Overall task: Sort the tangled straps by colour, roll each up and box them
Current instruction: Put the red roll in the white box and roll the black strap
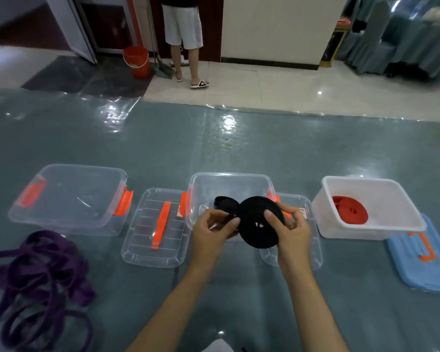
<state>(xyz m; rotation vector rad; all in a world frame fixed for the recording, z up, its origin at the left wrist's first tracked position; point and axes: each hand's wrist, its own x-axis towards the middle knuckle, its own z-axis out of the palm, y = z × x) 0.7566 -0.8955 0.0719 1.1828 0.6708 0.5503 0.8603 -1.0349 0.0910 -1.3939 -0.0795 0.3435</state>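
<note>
Glossy plastic-covered floor (239, 148), both hands' fingers (269, 215) gripping flat black webbing coil (261, 222) (tail loose), clear box (229, 181) behind

A grey-blue table (239, 153), apparently under clear film, carries three boxes, three lids and loose purple straps (36, 275).

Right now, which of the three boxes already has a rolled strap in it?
The opaque white box on the right: a rolled red strap lies inside. The two clear boxes with orange latches, left and middle, hold no strap.
</note>
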